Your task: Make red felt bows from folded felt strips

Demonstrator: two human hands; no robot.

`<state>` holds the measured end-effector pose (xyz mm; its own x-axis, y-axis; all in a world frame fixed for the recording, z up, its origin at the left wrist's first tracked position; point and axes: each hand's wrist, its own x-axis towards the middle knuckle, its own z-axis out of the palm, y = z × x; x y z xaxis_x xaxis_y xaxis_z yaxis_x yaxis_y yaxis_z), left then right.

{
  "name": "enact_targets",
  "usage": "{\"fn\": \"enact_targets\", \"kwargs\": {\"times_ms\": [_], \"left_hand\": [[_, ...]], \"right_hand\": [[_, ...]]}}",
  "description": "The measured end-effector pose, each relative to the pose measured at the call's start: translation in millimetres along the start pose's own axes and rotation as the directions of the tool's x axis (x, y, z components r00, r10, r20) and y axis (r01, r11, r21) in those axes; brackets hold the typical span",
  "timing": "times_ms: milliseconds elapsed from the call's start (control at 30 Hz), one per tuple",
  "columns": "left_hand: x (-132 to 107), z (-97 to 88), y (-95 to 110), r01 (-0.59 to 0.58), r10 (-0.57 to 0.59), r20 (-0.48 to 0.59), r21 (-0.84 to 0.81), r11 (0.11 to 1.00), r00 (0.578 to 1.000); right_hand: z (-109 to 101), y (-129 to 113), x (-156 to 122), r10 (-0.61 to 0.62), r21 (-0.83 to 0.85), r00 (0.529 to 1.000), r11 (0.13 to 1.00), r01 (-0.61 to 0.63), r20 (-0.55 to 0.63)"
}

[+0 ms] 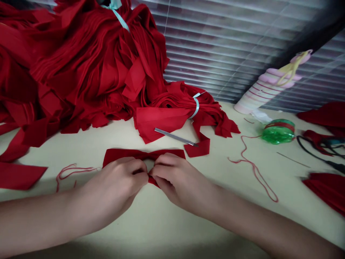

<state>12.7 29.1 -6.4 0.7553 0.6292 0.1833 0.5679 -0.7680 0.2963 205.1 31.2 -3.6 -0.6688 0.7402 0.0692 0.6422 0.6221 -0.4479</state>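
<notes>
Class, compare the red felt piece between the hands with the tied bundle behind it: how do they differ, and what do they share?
The piece is one layer; the bundle is many. The left hand and right hand pinch the piece; the bundle lies untouched. A pale blue strap binds only the bundle. Both are red felt on the table.

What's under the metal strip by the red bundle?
The metal strip lies over red felt leftward, cream tabletop midway, and another felt piece at its tip; the exact surface beneath it is covered.
</notes>
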Motion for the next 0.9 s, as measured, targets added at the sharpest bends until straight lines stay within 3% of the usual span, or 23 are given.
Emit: {"fn": "enact_targets", "kwargs": {"times_ms": [200,433,667,900], "left_hand": [[-3,2.6,-1,-0.016,0.015,-0.046,-0.03,0.999,0.999],[-1,1.5,-4,0.042,-0.041,0.01,-0.127,0.991,0.999],[0,5.4,-5,0.076,-0.082,-0.025,-0.191,0.979,0.996],[1,6.0,-5,0.072,-0.085,-0.053,-0.21,0.975,0.995]], "right_hand": [[0,1,-2,-0.035,-0.052,0.999,0.998,0.034,-0.015],[-2,-1,-3,-0.057,0.003,0.998,0.998,0.057,-0.012],[-2,-7,-3,0.091,0.092,0.996,0.992,-0.089,-0.021],[8,-6,-6,0.119,0.057,0.99,0.992,-0.115,-0.078]]}}
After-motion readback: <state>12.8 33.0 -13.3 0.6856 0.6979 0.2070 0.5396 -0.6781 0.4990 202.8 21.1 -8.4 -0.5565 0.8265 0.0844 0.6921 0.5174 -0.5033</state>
